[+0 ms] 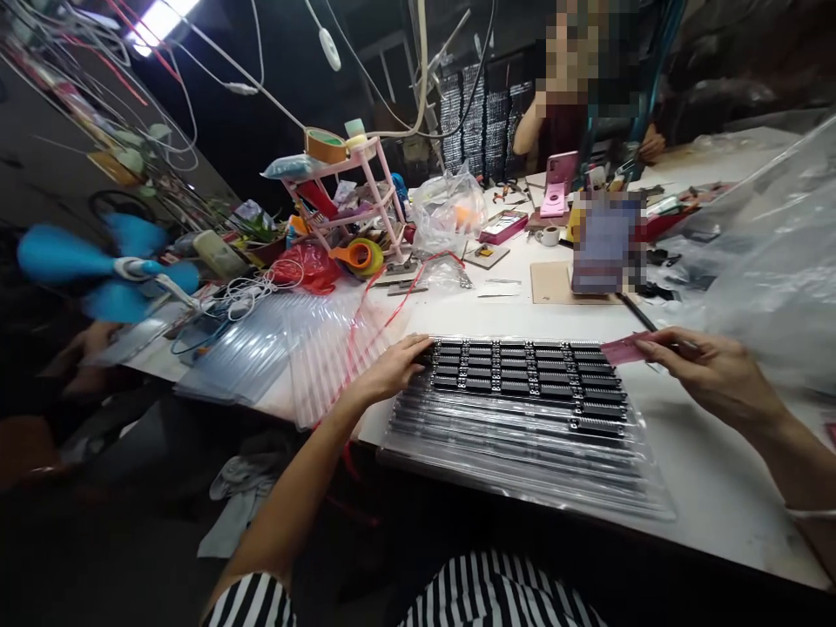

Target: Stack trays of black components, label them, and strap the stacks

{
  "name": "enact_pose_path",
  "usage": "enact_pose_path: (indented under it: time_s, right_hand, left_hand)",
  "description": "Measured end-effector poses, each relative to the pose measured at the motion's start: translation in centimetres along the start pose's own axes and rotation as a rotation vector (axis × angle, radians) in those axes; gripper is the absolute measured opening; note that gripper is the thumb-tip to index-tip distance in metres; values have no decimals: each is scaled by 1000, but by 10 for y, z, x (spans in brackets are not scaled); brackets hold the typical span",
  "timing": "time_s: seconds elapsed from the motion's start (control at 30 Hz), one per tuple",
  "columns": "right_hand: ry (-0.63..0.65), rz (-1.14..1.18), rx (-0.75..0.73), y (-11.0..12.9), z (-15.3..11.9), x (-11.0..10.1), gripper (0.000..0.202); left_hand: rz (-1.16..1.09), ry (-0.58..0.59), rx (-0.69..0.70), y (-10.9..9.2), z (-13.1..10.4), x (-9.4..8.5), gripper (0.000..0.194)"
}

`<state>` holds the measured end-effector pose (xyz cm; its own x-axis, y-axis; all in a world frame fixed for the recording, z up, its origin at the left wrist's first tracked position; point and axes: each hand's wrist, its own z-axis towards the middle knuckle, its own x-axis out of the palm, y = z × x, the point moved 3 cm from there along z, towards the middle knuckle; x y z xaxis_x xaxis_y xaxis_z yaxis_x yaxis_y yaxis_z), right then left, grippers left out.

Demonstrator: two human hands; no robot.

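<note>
One clear ribbed tray (pixel 515 470), in which black comb-like parts (pixel 480 384) are laid, is placed at the front edge of the bench (pixel 705 496), its near side reaching that edge. Its long axis is directed from left to right, along the front edge. Five columns of parts can be counted; the rows are too dense to be counted surely, but the right column is continued lower than the others.

One pink strip (pixel 623 350) is pinched between thumb and fingers of the right grip (pixel 709 366). From this grip the tray lies to the left and toward the front edge; the strip is pointed at its far right corner, and contact cannot be told. This corner is nearer to the right grip. The left grip (pixel 392 370) is laid upon the far left corner; whether the fingers are closed there cannot be told.

To the left, two piles of clear sheets, one bluish (pixel 235 348) and one pinkish (pixel 326 366), are seen. Farther back, one pink rack (pixel 390 185) is stood, and beyond the far edge one co-worker (pixel 565 131) is seen.
</note>
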<state>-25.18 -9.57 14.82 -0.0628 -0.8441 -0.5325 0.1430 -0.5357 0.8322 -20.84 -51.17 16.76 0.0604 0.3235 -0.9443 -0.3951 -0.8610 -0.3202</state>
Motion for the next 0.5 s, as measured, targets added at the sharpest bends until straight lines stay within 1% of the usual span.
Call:
enact_pose_path:
  time_s: [0.1,0.23,0.3,0.4,0.5]
  right_hand:
    - [-6,30,3,-1,1,1,46]
    - [-13,27,-1,1,1,1,47]
    - [-17,26,-6,1,1,1,46]
    - [-28,38,-27,0,1,0,45]
    - [-37,22,-32,-1,2,0,45]
  left_hand:
    - [3,-8,34,0,1,-8,52]
    - [-38,88,38,7,11,-16,44]
    - [-62,113,35,9,15,-18,41]
    - [-117,80,58,12,15,-19,38]
    - [-217,0,59,22,9,-17,38]
